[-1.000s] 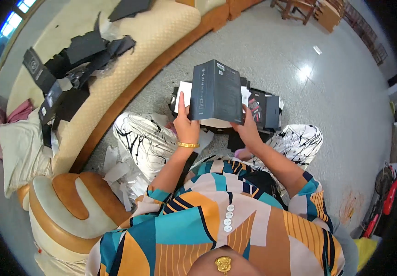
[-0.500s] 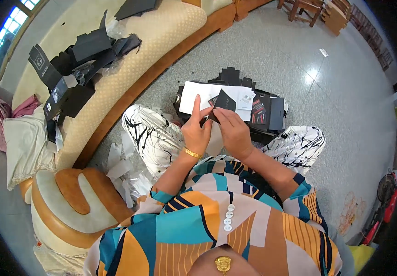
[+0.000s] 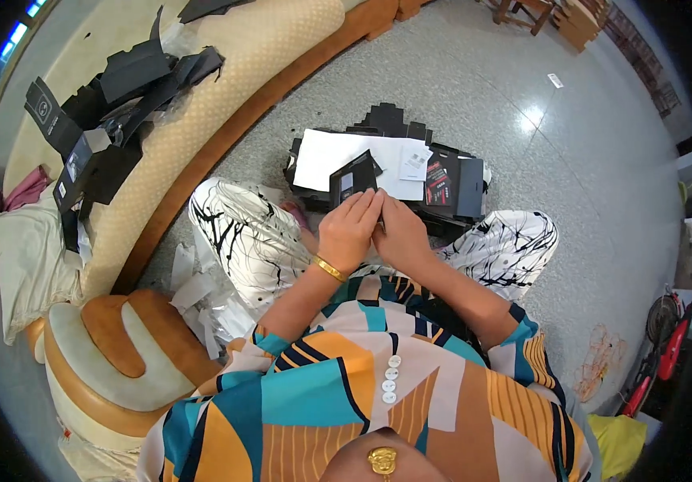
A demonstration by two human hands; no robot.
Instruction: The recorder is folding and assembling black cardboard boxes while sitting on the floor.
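Both of my hands meet over my lap and grip the lower edge of a black printed card [image 3: 354, 174] with a small pale picture on it; I cannot tell whether it is folded. My left hand [image 3: 349, 230], a gold bracelet at its wrist, has its fingers pressed together on the card. Against it, my right hand [image 3: 402, 233] closes on the card's lower right corner, its fingertips partly hidden. Just beyond the hands, white paper sheets [image 3: 318, 157] lie over a pile of flattened black cardboard [image 3: 386, 118]. A small printed white slip [image 3: 415, 162] rests on the sheets.
Red-and-black cards [image 3: 437, 183] lie on the pile's right side. Torn black boxes [image 3: 133, 72] and clear plastic sit on the cream sofa [image 3: 242, 64] at left. A padded stool [image 3: 121, 361] and white scraps [image 3: 193, 289] are near my left knee. Red tools [image 3: 671, 353] stand at far right.
My left forefinger, stretched out before, has come down, and both hands have drawn together on the card. The card has turned and shows its picture. The whole view has shifted slightly.
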